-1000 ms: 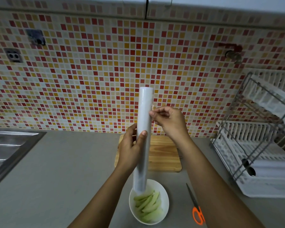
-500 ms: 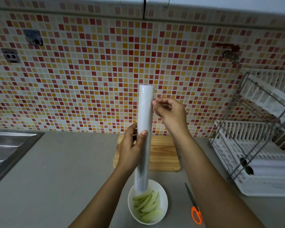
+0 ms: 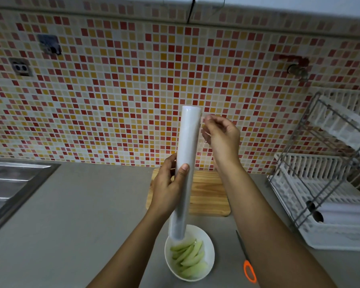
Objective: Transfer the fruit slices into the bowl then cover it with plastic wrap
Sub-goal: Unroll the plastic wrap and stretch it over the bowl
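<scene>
Mosaic tiles (image 3: 116,96) in red, orange and cream back a grey desk (image 3: 81,215), with a steel sink (image 3: 10,183) at the far left and a white dish rack (image 3: 328,183) at the right. Fruit slices (image 3: 188,258), pale green, already lie in the white bowl (image 3: 210,246) at the near edge of the desk, so the transfer looks done and the covering is the step in hand. Behind the bowl sits a wooden cutting board (image 3: 208,194), bare where it shows, and orange-handled scissors (image 3: 247,265) lie just right of the bowl, probably kept within reach for cutting the film. A roll of plastic wrap (image 3: 187,163) is held nearly upright above the bowl, its lower end hanging over the rim. The left hand (image 3: 168,188) is clamped around the roll's middle, thumb pressed across the front, which steadies the tube and keeps it from turning. The right hand (image 3: 222,136) is up near the roll's top, fingertips pinched together on what appears to be the loose edge of the film; a faint clear strip shows between fingers and roll. Holding the roll on end likely puts that edge where it can be picked free and peeled away. No film lies over the bowl yet.
</scene>
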The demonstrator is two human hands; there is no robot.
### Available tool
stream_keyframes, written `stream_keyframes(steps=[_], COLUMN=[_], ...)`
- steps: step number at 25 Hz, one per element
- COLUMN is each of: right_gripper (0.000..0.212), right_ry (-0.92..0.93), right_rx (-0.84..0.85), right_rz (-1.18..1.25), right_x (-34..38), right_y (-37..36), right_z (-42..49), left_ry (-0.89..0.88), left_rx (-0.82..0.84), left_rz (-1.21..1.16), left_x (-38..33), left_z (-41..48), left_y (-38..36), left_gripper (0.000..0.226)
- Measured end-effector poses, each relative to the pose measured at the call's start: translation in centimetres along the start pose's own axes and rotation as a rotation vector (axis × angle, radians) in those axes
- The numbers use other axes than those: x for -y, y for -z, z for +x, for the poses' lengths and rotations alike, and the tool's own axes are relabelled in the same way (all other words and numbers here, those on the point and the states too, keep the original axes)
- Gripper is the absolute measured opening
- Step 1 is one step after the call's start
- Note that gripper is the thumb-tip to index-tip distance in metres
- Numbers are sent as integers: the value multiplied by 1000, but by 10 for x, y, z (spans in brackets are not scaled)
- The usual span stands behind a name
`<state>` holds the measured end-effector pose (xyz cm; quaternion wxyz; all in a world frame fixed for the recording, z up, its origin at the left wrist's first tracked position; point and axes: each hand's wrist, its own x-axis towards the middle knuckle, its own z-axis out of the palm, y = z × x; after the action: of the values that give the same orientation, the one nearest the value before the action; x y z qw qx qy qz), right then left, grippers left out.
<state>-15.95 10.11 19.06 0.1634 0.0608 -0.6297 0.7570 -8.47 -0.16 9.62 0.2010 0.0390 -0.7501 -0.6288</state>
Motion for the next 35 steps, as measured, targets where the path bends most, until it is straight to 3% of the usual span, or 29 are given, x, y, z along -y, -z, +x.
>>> stream_keyframes(steps=[4, 7, 12, 14, 17, 19, 21, 24, 27, 29, 32, 35], right_gripper=[17, 42, 11, 14, 37, 24, 7, 9, 38, 30, 6, 16], right_ry=[-80, -75, 43, 58, -2, 28, 81, 118, 25, 45, 85, 67], right_rx=[157, 319, 337, 328, 469, 543, 500, 397, 464, 550, 509, 470], right_rz=[70, -110, -377, -334, -335, -450, -481, -469, -400, -456, -479, -488], right_x=[-5, -17, -23, -22, -26, -33, -36, -41, -46, -52, -54, -57], right_y=[6, 13, 19, 21, 24, 23, 24, 26, 28, 28, 32, 38], right_z=[-7, -20, -19, -18, -25, -31, -32, -33, -44, -51, -49, -49], left_ry=[2, -3, -16, -19, -5, -21, -32, -36, -64, -86, -81, -60], left_rx=[8, -5, -6, -5, -21, 1, 21, 21, 3, 15, 19, -10], left_rz=[-22, -56, -80, -100, -145, -146, -124, -107, -104, -95, -83, -95], left_x=[-3, -5, -5, -5, -9, -12, -14, -17, -21, -25, -28, -29], left_z=[-1, 0, 2, 4, 9, 14, 16, 19, 23, 24, 25, 26], left_y=[8, 14, 21, 23, 26, 28, 30, 32, 31, 31, 30, 30], left_gripper=[29, 29, 32, 32, 40, 43, 44, 46, 42, 39, 36, 47])
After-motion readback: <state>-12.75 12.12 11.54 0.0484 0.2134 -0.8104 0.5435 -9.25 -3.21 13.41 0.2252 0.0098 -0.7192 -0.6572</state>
